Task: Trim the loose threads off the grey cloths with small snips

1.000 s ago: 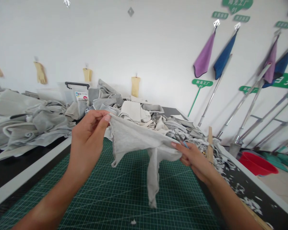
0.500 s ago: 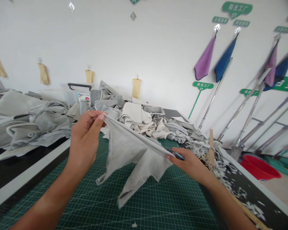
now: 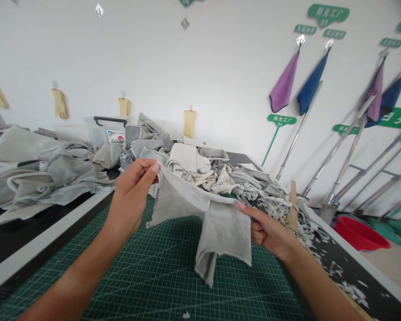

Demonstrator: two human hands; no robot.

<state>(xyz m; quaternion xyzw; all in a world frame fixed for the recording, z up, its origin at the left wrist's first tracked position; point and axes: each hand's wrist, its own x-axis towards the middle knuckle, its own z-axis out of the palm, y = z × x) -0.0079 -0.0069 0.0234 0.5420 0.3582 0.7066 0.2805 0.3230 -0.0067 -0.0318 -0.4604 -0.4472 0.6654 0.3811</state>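
Observation:
A grey piece of cloth (image 3: 183,198) hangs stretched between my two hands above the green cutting mat (image 3: 147,285). Its lower part drapes down in a folded flap. My left hand (image 3: 130,196) pinches the cloth's upper left corner between thumb and fingers. At the upper right edge, my right hand (image 3: 267,229) grips the cloth, with the thumb on top and the other fingers curled partly behind it. Whatever else may be in the right palm is hidden.
Beyond the mat lies a heap of grey cloths (image 3: 187,160), with another pile (image 3: 53,169) to the left. Cloth scraps (image 3: 307,232) and a wooden strip (image 3: 293,209) lie on the right. A red basin (image 3: 361,234) stands past the table edge.
The cloth's top edge has slackened and the cloth now hangs differently. My left hand moved slightly right. The dark blue-handled tool seen at my right hand is out of sight now.

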